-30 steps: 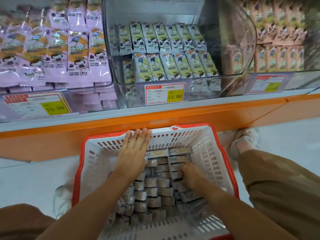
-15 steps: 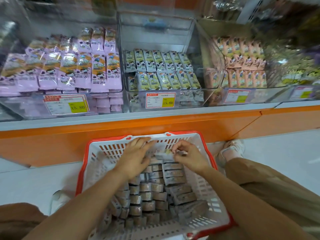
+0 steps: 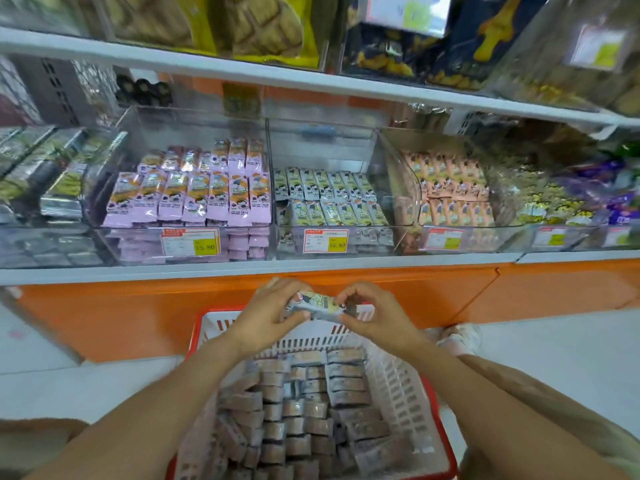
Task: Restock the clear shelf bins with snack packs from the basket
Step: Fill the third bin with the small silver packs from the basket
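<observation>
Both hands have risen out of the basket (image 3: pixel 398 379) since the earlier frame and now hold a small bundle of packs (image 3: pixel 313 305) above its far rim, at lower centre of the frame. The left hand (image 3: pixel 266 318) has its fingers curled round the bundle's left end. The right hand (image 3: pixel 375 318) pinches the right end between thumb and fingers. The bundle lies roughly level, in front of the orange panel (image 3: pixel 138 313). The remaining stock (image 3: pixel 304 410) stands in rows in the basket, between the forearms. Directly above the bundle, at mid-frame, the middle bin (image 3: pixel 322 150) holds two rows of green packs (image 3: pixel 332 202) and carries a price tag (image 3: pixel 326 240) on its front wall. Purple packs (image 3: pixel 194 199) lie in the bin to its left and peach packs (image 3: pixel 450 192) in the bin to its right. A white shelf (image 3: pixel 311 79) crosses the upper frame.
</observation>
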`<state>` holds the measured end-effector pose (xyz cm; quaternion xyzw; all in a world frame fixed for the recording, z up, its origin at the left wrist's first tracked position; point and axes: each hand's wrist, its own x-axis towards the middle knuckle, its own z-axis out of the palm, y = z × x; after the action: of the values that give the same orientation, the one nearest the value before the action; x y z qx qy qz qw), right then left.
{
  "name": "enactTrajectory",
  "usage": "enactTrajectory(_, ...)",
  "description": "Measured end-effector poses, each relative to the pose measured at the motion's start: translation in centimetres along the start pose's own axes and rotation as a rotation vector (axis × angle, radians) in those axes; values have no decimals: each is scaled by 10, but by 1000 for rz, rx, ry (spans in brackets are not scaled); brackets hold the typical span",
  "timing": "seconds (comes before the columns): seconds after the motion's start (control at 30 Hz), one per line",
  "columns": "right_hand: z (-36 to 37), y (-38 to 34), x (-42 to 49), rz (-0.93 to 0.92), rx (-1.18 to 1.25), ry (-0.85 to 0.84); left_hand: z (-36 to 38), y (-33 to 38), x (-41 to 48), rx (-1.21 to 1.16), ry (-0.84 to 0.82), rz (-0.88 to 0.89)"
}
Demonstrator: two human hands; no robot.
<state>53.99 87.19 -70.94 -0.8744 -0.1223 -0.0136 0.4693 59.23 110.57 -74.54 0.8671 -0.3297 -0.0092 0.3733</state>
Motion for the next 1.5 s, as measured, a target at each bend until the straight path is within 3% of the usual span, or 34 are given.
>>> enactTrajectory(0.07,-6,-9,2,-51,7,24,-11,9,0,57,119,34)
enactTrajectory(0.17,-14,-26,8,-81,79,131,-27,20,0,295,429,123)
enactTrajectory(0.23,-19,-38,17,-63,152,227,-36,21,2,416,508,107)
enactTrajectory(0.47,-11,-80,87,-20,74,352,-46,4,5,711,396,-97)
enactTrajectory(0.67,12,-89,137,94,-69,353,-42,-5,7,765,394,-89)
enactTrajectory(1.13,27,-91,161,226,-488,22,-40,-12,9,790,412,-67)
enactTrajectory(1.27,22,-91,155,131,-349,106,-39,-11,8,799,418,-60)
enactTrajectory(1.4,14,-89,126,-107,-131,270,-34,-9,8,787,461,-45)
enactTrajectory(1.5,11,-80,93,-230,-93,296,-20,-4,6,747,487,34)
